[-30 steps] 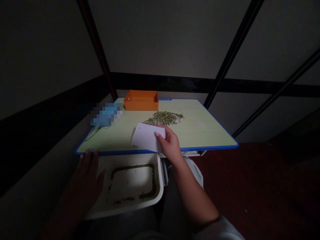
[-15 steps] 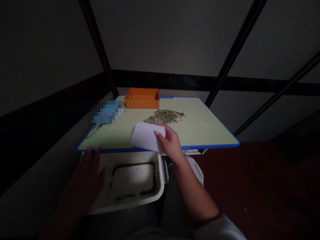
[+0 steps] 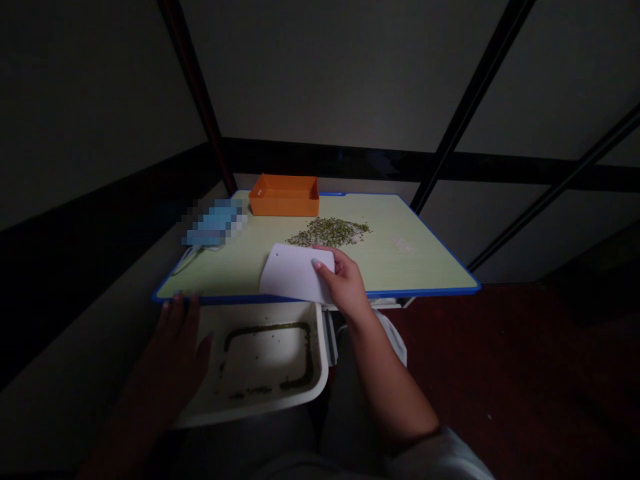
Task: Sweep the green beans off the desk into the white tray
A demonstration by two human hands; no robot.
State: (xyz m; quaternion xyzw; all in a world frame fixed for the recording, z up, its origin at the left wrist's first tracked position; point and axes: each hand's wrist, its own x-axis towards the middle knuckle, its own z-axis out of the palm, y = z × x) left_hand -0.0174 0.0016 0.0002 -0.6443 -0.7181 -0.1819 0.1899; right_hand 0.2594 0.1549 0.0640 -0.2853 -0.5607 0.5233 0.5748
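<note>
My right hand (image 3: 346, 287) grips a white flat scraper card (image 3: 295, 273) by its right side, holding it over the near edge of the pale green table (image 3: 400, 267). A heap of small green beans (image 3: 330, 231) lies on the table beyond the card. My left hand (image 3: 176, 347) holds the left rim of a white tray (image 3: 310, 383), which sits just below the table's blue front edge. Its fingers are closed over that rim. The tray has green beans lying in its groove.
An orange box (image 3: 284, 196) stands at the table's far edge. A blurred blue object (image 3: 215, 225) lies at the table's left. A faint patch of white grains (image 3: 401, 245) is on the right. Dark metal bars (image 3: 470, 100) and a wall rise behind.
The scraper card has shifted slightly in my right hand and lies a little flatter near the table edge. My left hand and the tray stay put.
</note>
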